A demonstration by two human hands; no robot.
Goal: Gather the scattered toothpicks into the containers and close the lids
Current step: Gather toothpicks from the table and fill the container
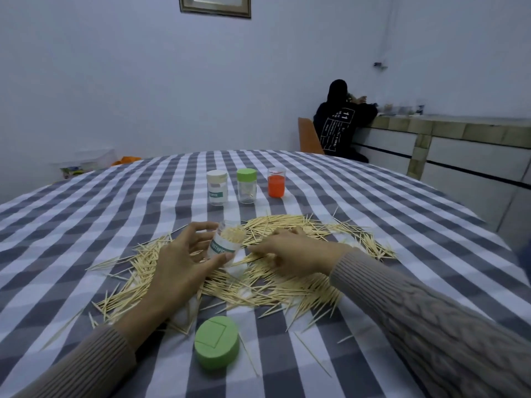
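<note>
At frame centre, the tilted, part-filled toothpick container (227, 245) was held in the left hand (184, 259); scattered toothpicks (287, 288) were pinched by the right hand (293, 254). Further tilt could spill its contents.

My left hand (184, 254) reaches forward, fingers curled and thumb out in a grip, palm turned inward. My right hand (293, 254) lies low, palm down, fingertips pinched together. Both forearms are sleeved to the wrist.

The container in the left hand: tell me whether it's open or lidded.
Open. The container has no lid, toothpick ends showing at its mouth; a green lid lies apart on the tablecloth.
</note>
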